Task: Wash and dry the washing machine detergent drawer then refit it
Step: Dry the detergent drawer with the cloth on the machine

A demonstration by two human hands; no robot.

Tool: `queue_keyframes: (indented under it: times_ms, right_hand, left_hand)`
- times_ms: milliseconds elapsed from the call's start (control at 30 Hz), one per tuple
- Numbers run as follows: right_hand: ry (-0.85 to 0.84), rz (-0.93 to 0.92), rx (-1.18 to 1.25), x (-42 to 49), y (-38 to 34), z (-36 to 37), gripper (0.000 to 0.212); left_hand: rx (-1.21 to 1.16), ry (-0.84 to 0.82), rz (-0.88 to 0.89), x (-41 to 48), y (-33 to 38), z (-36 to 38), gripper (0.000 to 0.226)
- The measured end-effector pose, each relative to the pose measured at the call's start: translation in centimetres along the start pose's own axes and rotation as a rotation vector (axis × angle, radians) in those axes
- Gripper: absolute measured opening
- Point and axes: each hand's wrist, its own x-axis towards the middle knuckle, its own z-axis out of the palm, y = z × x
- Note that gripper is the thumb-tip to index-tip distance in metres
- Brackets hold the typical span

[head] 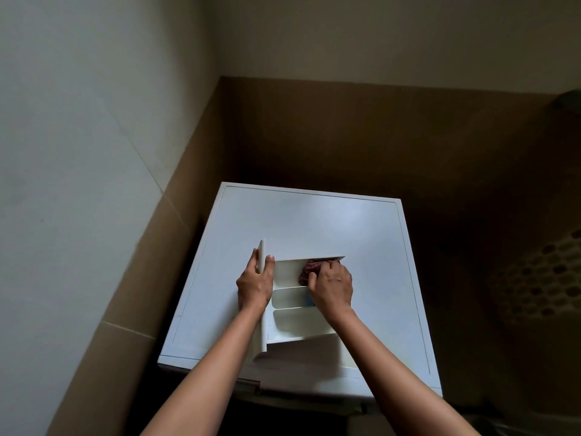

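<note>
Left hand (254,284): grip closed round the upright front panel (261,250) of the detergent drawer (292,322), digits on both faces; forearm enters from 6 o'clock. The drawer lies on the washing machine top (314,221), compartments up. Right hand (331,286): fingers curled, grip pinching a dark red cloth (309,269) inside the compartment at the drawer's 12 o'clock end, knuckles up

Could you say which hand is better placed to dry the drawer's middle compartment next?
Probably the right hand: it holds the cloth in the far compartment, beside the middle one, while the left hand grips the drawer by its front panel.
</note>
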Motion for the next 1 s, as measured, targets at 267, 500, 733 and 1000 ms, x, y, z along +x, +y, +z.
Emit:
queue_keyframes:
  times_ms: [267, 500, 733, 1000]
  right_hand:
    - [-0.304, 0.044, -0.094, 1.0, -1.8, 1.1, 0.056]
    - [-0.296, 0.279, -0.081, 1.7, -4.6, 1.8, 0.065]
    - [-0.188, 0.236, 0.041, 1.9, -4.1, 1.7, 0.025]
    - [-0.225, 0.029, 0.072, 1.4, -5.3, 2.5, 0.035]
  left_hand:
    - [0.015, 0.001, -0.003, 0.1, -0.1, 0.1, 0.059]
    - [0.019, -0.007, -0.002, 0.0, -0.1, 0.0, 0.061]
    - [0.014, 0.012, 0.001, -0.1, 0.0, 0.0, 0.062]
    - [0.016, -0.008, -0.003, 0.1, -0.1, 0.1, 0.062]
